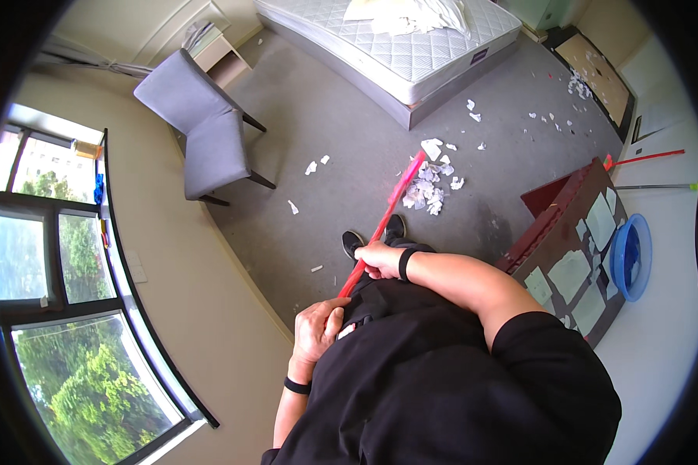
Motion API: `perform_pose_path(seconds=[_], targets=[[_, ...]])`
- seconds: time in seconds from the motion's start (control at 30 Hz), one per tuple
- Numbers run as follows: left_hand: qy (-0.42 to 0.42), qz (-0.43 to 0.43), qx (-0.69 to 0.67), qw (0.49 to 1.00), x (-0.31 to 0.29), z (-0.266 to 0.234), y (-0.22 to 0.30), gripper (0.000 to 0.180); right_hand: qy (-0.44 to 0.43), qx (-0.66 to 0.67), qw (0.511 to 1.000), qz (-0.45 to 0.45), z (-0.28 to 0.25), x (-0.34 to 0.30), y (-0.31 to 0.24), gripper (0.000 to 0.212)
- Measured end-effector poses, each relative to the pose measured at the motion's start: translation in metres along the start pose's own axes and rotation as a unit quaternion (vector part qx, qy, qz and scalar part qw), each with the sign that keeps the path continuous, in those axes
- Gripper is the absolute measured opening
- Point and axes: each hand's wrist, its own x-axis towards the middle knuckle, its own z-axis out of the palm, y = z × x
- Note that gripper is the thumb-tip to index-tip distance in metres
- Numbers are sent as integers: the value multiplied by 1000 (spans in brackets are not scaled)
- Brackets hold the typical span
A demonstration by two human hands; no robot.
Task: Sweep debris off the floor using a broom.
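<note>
Both my hands are closed round a long red broom (378, 226), which slants away from my waist toward the floor. My right hand (380, 260) grips it partway along the handle. Lower down, by my left hip, my left hand (318, 329) holds the handle's near end. The pinkish-red far end of the broom reaches a pile of white paper scraps (434, 195) just beyond my black shoes (395, 225). Whether the broom's tip touches the floor or the scraps, I cannot tell.
A grey chair (215, 151) stands at left, near windows (62, 256). Ahead is a bed with a bare mattress (411, 58). More scraps (578, 84) lie far right. At right stand a dark red table (535, 256) bearing papers and a blue basin (640, 256).
</note>
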Motion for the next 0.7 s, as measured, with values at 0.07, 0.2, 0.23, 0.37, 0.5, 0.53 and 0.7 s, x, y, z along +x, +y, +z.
perform_pose_path(seconds=[0.07, 0.2, 0.23, 0.37, 0.5, 0.53, 0.7], targets=[[0, -16, -4, 1000, -8, -1, -1, 21, -21, -27, 999, 12, 3, 4, 7, 16], [-2, -101, -65, 993, -14, 0, -5, 27, -11, -53, 998, 17, 1, 16, 14, 13], [1, -98, -67, 993, -15, 3, -9, 27, 14, -41, 999, 12, -1, 19, 14, 13], [-2, -111, -101, 989, -18, 4, -23, 28, 78, -17, 997, -17, -3, 19, 11, 14], [2, -118, -98, 988, -37, -4, -35, 27, 62, -29, 997, -33, 11, 21, 9, 23], [-5, -119, -93, 989, -37, -6, -31, 28, 66, -27, 997, -42, 8, 29, 14, 24], [0, -59, -43, 997, -46, -10, -31, 33, 53, -72, 996, 4, 2, 37, 23, 21]])
